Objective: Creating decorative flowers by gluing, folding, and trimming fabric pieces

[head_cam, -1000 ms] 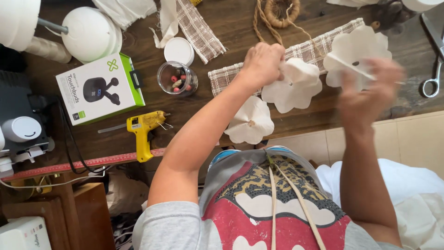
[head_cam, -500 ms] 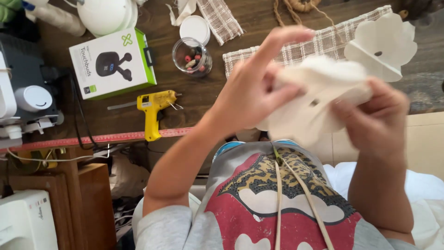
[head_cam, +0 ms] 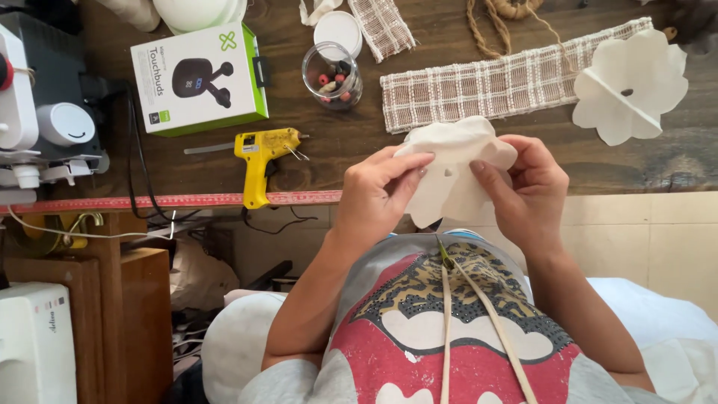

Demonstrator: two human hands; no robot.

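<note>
Both of my hands hold a stack of white flower-shaped paper pieces (head_cam: 453, 173) above my lap, at the near edge of the dark wooden table (head_cam: 336, 142). My left hand (head_cam: 381, 196) pinches the stack's left side with thumb and fingers. On the right side, my right hand (head_cam: 520, 187) grips it. A small hole shows in the middle of the stack. Another white flower-shaped piece (head_cam: 630, 84) lies flat on the table at the far right, apart from my hands.
A checked fabric strip (head_cam: 493, 84) lies behind the stack. A yellow glue gun (head_cam: 260, 153), a glass jar of beads (head_cam: 331, 73), a white and green box (head_cam: 198, 76) and jute cord (head_cam: 508, 16) lie on the table. Thin sticks (head_cam: 471, 314) rest against my shirt. Machines stand at left.
My hands gathered the flower pieces off the table and drew them toward my body. One flower piece stayed on the table at right. The view shifted.
</note>
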